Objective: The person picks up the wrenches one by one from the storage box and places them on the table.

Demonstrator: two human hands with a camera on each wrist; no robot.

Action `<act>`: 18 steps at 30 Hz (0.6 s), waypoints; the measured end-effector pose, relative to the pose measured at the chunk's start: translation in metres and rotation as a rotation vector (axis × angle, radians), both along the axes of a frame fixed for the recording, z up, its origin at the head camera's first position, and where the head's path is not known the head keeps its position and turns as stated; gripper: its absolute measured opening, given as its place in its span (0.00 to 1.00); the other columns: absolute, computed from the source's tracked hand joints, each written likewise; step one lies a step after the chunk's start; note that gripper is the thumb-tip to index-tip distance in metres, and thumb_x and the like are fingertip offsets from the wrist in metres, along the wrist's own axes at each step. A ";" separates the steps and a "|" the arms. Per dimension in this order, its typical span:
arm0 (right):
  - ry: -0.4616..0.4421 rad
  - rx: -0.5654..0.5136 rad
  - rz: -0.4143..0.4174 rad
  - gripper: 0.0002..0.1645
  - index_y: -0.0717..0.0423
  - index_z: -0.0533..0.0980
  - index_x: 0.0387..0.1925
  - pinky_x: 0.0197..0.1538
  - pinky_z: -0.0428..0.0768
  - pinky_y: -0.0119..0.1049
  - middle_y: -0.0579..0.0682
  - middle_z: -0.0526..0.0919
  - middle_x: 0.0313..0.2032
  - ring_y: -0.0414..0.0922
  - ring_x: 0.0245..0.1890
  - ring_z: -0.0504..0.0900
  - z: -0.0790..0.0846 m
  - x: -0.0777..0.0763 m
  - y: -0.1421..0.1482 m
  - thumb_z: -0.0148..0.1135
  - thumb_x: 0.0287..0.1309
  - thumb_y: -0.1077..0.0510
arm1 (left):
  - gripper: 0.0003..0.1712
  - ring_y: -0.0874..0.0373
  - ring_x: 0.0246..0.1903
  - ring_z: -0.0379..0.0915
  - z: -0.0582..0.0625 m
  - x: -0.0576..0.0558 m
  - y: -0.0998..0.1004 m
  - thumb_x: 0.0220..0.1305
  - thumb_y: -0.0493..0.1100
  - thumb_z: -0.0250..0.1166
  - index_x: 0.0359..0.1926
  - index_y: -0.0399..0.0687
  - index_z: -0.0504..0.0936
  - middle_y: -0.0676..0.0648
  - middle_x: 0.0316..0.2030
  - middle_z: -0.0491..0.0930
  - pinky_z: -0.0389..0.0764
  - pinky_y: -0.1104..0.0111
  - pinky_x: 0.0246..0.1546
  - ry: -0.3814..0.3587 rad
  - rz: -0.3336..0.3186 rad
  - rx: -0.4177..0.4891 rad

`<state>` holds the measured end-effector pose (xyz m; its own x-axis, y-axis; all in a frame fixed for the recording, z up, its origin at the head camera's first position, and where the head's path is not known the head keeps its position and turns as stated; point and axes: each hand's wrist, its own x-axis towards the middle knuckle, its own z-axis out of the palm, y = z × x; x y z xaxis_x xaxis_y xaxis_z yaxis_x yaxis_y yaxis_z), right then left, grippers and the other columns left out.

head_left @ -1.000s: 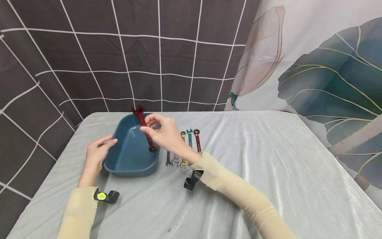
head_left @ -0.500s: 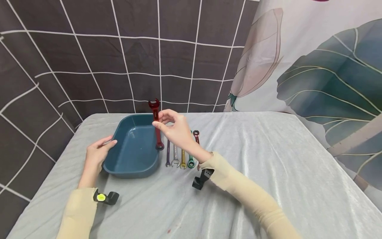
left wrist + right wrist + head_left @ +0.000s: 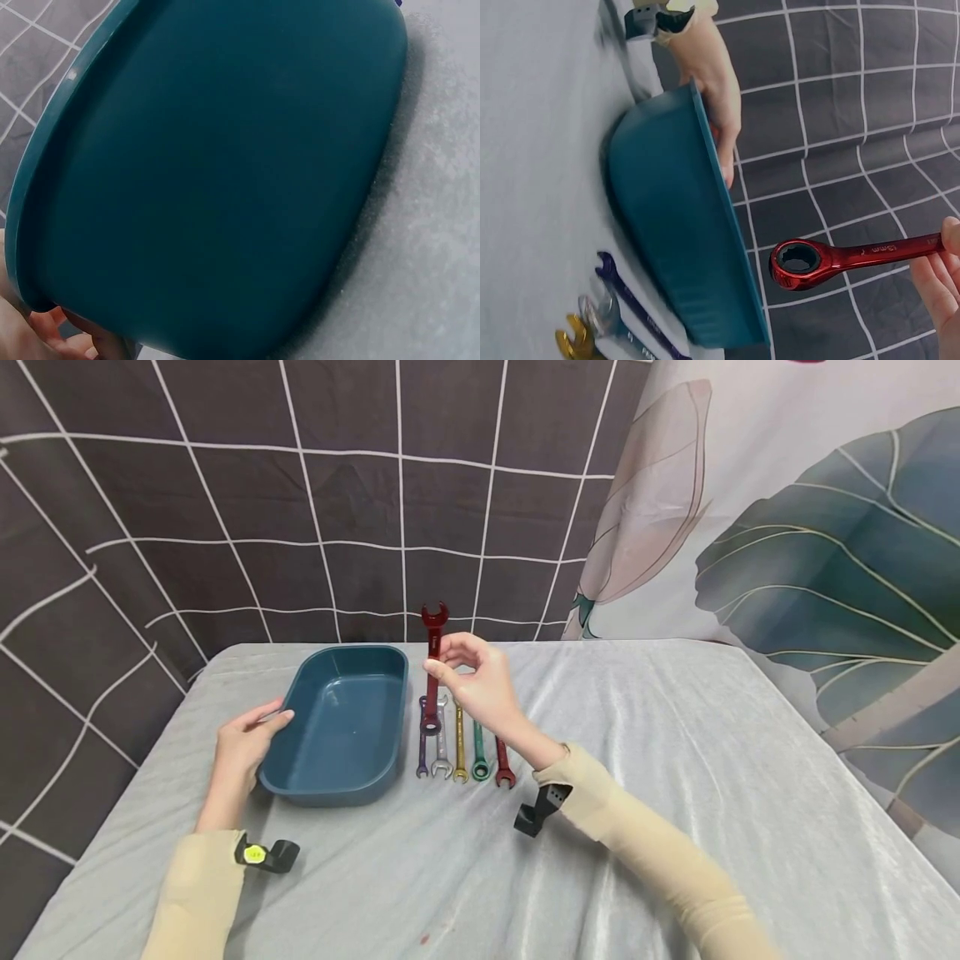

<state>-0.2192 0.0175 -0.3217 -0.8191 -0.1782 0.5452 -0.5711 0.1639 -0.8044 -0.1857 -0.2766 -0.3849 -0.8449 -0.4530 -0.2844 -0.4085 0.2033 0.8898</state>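
My right hand (image 3: 480,681) pinches a red ratcheting combination wrench (image 3: 432,647) between thumb and fingers. It hangs nearly upright, open end up and ring end down, overlapping the tops of the purple wrench (image 3: 422,753) and silver wrench (image 3: 441,743) in the head view. In the right wrist view the ring of the held wrench (image 3: 877,253) points toward the basin, and "13mm" can be read on its shank. My left hand (image 3: 243,743) grips the left rim of a blue plastic basin (image 3: 330,797), which has nothing inside.
Right of the purple and silver wrenches, a gold wrench (image 3: 460,743), a green wrench (image 3: 479,747) and a second red wrench (image 3: 503,764) lie in the same row. Grey velvety cloth (image 3: 637,760) covers the table. A dark gridded curtain (image 3: 337,510) hangs behind.
My right hand has carried the red wrench rightward from over the basin to above the row of wrenches, turning it more upright. The left hand and basin stay put.
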 end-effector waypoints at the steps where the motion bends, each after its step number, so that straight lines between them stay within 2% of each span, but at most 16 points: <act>1: -0.005 0.000 -0.002 0.10 0.66 0.78 0.35 0.33 0.80 0.30 0.61 0.84 0.29 0.41 0.26 0.81 -0.001 0.000 0.002 0.70 0.50 0.67 | 0.32 0.51 0.67 0.61 0.000 0.000 0.000 0.64 0.52 0.62 0.67 0.50 0.69 0.48 0.70 0.64 0.65 0.59 0.67 0.000 0.001 0.003; 11: -0.043 0.042 -0.024 0.10 0.67 0.78 0.35 0.35 0.79 0.28 0.61 0.83 0.29 0.33 0.27 0.79 -0.006 -0.004 0.028 0.69 0.52 0.66 | 0.32 0.50 0.68 0.60 0.001 0.001 0.000 0.64 0.51 0.62 0.67 0.49 0.69 0.48 0.69 0.64 0.63 0.59 0.68 0.005 0.002 0.005; 18: -0.093 0.030 -0.034 0.11 0.69 0.78 0.36 0.27 0.78 0.25 0.64 0.83 0.29 0.31 0.23 0.79 -0.013 -0.009 0.046 0.69 0.51 0.67 | 0.32 0.51 0.67 0.61 0.000 0.000 0.000 0.64 0.52 0.62 0.66 0.50 0.69 0.49 0.69 0.64 0.64 0.59 0.68 0.003 0.004 -0.002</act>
<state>-0.2284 0.0632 -0.3348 -0.8720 -0.1643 0.4610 -0.4875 0.2065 -0.8484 -0.1854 -0.2766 -0.3849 -0.8441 -0.4566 -0.2812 -0.4069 0.2038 0.8904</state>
